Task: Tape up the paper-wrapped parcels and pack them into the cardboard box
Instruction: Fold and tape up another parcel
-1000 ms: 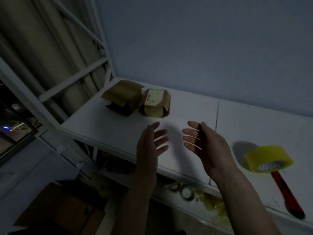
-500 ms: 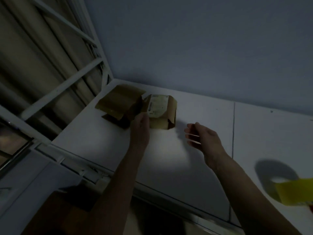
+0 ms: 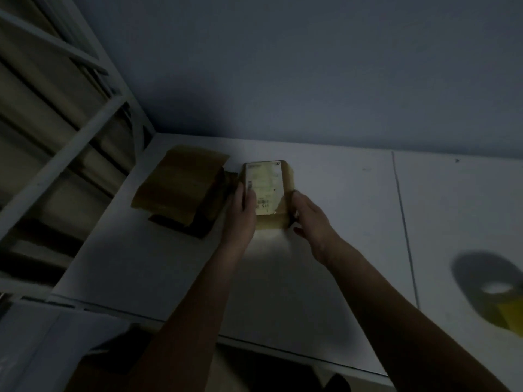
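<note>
Hands flank the labelled parcel point(image 3: 267, 193) at frame centre on the white table point(image 3: 339, 222): my left hand point(image 3: 242, 213) and right hand point(image 3: 310, 219) clasp its sides, fingers curled around it. In this dim light I could nudge the neighbouring parcel point(image 3: 181, 188), just beside it to the left, or lose hold as I lift.

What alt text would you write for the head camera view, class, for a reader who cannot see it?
Both hands, left hand and right hand, grip the sides of a labelled parcel on a white table. Another brown parcel lies left of it.
</note>
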